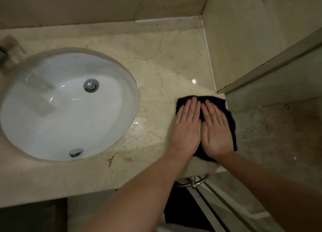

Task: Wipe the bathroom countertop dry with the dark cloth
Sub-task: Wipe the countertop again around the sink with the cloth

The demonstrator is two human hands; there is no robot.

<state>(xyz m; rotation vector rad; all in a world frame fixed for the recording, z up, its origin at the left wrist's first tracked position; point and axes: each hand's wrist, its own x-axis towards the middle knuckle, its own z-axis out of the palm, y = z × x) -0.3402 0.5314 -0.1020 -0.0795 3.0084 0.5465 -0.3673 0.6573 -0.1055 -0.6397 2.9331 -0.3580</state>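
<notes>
Dark cloth [216, 100] spread flat at the right edge of the countertop [165, 66], close to its near right corner, one side drooping slightly over that edge. Left hand [187, 129] and right hand [215, 130] laid palm-down on it side by side, thumbs nearly touching, fingers straight and together, pressing rather than grasping; both forearms bare. No readable brand, label or writing anywhere in view. Beige marble, glossy, threaded with thin dark veins; a rust-coloured crack [110, 161] near the front edge, just below the basin. A bright spot of reflected light [194, 81] toward the right edge, beyond the cloth, and a mottled sheen on the stone between basin and hands. White oval basin [43, 120] sunk under the stone at the left, well apart from the cloth, with a chrome drain plug [91, 85] in its bowl and a chrome overflow fitting [75, 152] on its near wall. Blurred edge of a tap [5, 54] at the far left. Pale sealant strip [208, 54] along the joint with the tiled right wall [252, 31], and another along the back wall. Chrome ring fitting [192, 180] under the front edge beneath the forearms. Dim stone-tiled floor [278, 127] beyond the right edge.
</notes>
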